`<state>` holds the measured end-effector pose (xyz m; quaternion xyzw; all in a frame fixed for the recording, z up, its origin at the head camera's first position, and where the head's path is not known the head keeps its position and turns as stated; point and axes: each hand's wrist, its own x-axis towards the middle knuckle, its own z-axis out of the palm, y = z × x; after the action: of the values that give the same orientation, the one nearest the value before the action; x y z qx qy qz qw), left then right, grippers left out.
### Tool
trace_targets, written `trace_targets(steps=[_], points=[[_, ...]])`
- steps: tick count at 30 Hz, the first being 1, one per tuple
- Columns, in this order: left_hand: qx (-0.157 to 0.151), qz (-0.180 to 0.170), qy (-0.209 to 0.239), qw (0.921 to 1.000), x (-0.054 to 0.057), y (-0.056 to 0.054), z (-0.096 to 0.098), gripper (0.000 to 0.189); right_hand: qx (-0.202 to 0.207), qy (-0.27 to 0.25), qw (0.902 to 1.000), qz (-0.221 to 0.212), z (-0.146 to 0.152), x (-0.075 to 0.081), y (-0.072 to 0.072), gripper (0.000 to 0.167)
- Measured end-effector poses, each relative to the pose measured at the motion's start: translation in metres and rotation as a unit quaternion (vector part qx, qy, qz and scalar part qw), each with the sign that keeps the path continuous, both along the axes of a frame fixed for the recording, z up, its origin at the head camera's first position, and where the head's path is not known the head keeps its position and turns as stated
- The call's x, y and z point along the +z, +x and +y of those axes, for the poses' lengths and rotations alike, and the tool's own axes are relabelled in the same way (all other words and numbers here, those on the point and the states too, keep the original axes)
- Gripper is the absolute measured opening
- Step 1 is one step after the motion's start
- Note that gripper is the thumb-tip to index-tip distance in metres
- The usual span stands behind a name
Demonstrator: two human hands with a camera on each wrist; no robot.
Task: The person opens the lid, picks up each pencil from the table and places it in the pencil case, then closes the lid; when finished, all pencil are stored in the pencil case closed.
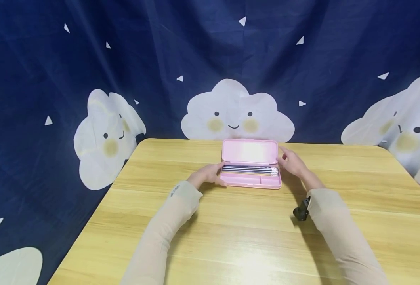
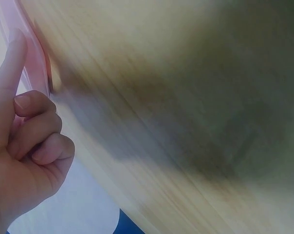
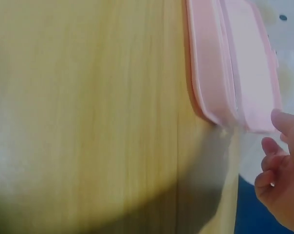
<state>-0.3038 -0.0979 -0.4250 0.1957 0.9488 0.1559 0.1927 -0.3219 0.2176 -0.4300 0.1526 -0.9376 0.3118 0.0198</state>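
A pink pencil case lies on the table with its lid raised at the back. Several pencils lie side by side in its rear compartment; the front compartments show bare pink. My left hand holds the case's left end, one digit at the front corner and others by the hinge side. In the left wrist view, several fingers are curled beside the case and one lies straight along it. My right hand is at the lid's right edge, a fingertip touching its corner and the other fingers loosely bent.
The wooden table ends just behind the case. A dark blue curtain with white clouds hangs at the back and sides. A small black device is fixed at my right sleeve.
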Motion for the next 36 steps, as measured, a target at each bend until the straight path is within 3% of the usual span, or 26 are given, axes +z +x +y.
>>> trace_targets(steps=[4, 8, 14, 17, 23, 28, 32, 36], points=[[0.004, -0.006, 0.007, 1.0000, 0.001, 0.002, 0.001, 0.097, 0.010, -0.025, 0.9995, -0.015, 0.003, -0.002, 0.001, 0.054], [0.010, -0.009, 0.017, 0.9997, 0.001, 0.003, 0.002, 0.098, 0.011, -0.080, 0.9942, -0.071, 0.000, -0.002, 0.002, 0.055], [0.013, 0.001, 0.014, 0.9998, 0.001, 0.003, 0.000, 0.096, -0.024, -0.220, 0.9635, -0.150, -0.003, 0.002, 0.003, 0.061], [0.016, 0.005, 0.007, 0.9998, 0.001, 0.004, -0.002, 0.097, -0.032, -0.250, 0.9546, -0.159, -0.003, 0.006, 0.006, 0.068], [0.043, 0.034, 0.005, 0.9985, 0.000, 0.009, 0.000, 0.100, -0.042, -0.236, 0.9615, -0.134, 0.000, 0.014, 0.016, 0.075], [0.066, 0.046, 0.006, 0.9967, -0.002, 0.013, 0.002, 0.116, -0.050, -0.194, 0.9717, -0.125, 0.005, 0.014, 0.023, 0.076], [0.039, 0.055, 0.073, 0.9951, -0.005, 0.011, 0.000, 0.122, -0.034, -0.175, 0.9752, -0.131, 0.011, 0.015, 0.029, 0.063], [0.009, 0.038, 0.171, 0.9845, -0.008, 0.007, -0.006, 0.115, -0.004, -0.156, 0.9790, -0.131, 0.017, 0.017, 0.039, 0.046]])
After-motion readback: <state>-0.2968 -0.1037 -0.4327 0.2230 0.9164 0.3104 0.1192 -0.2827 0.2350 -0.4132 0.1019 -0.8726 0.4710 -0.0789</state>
